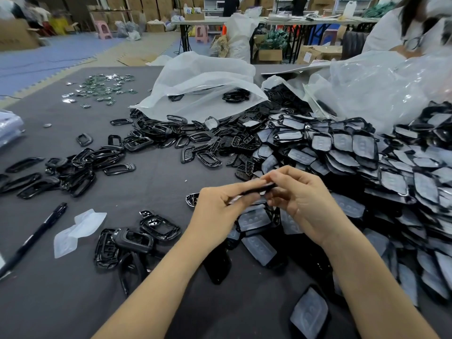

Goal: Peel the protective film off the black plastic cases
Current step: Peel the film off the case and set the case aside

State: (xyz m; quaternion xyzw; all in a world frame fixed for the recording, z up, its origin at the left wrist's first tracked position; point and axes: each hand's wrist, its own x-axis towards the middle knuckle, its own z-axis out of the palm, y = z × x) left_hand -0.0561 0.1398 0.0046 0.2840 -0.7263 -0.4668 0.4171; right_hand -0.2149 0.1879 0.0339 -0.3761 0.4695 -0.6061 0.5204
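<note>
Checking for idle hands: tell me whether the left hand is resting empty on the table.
No, the left hand and right hand both pinch one black case above the table.

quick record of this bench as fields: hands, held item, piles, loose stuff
left hand: pinches the case from the left
right hand: pinches the case's right end
case: black, seen edge-on, held above the table; film not visible
filmed pile: right of the hands, cases under whitish film
bare cases: cluster near the left forearm
films: peeled, lying at left
pen: black, left of the films
bags: clear plastic, behind the piles
</note>
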